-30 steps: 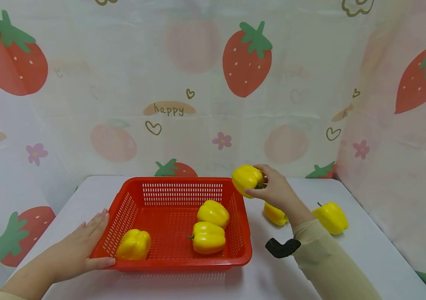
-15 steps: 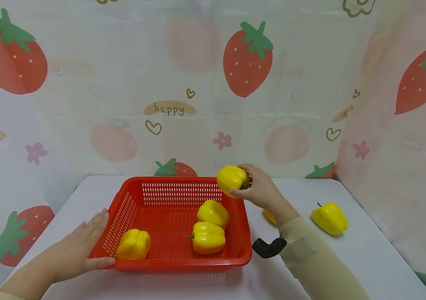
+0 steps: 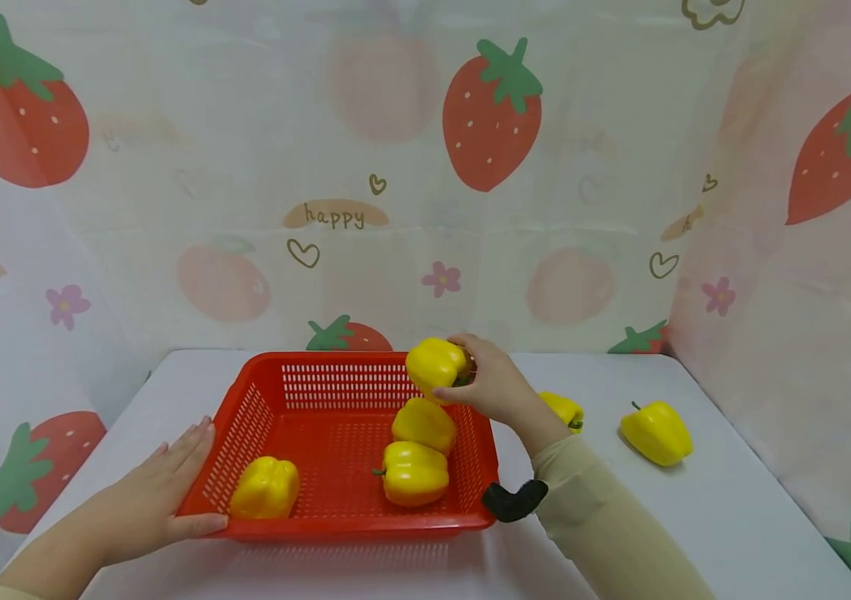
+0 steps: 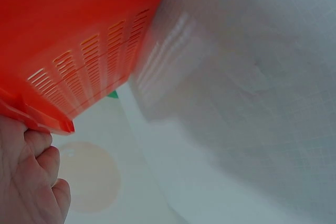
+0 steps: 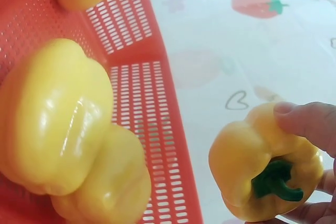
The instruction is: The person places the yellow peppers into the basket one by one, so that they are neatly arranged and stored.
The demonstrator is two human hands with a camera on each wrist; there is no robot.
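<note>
My right hand point(image 3: 496, 387) pinches a yellow bell pepper point(image 3: 434, 365) between thumb and fingers, above the back right part of a red plastic basket point(image 3: 350, 527). In the right wrist view the green stem point(image 5: 278, 181) faces the thumb's side of the hand. My left hand point(image 3: 151, 492) rests with fairly straight fingers along the basket's left rim, its thumb on the front rim. Inside the basket lie one bell pepper point(image 3: 265, 487) at the front left and two on the right, a rear bell pepper point(image 3: 423, 423) and a front bell pepper point(image 3: 416, 473).
Right of the basket, another yellow bell pepper point(image 3: 562, 408) lies on the white table point(image 3: 733, 517), partly hidden by my right forearm. A further bell pepper point(image 3: 658, 433) lies farther right. Strawberry-printed cloth point(image 3: 425, 167) stands behind and at both sides. A black piece point(image 3: 515, 502) sits at my right sleeve.
My right hand has carried the held bell pepper left, from beside the basket's back right corner to over its inside. My left hand stays on the rim.
</note>
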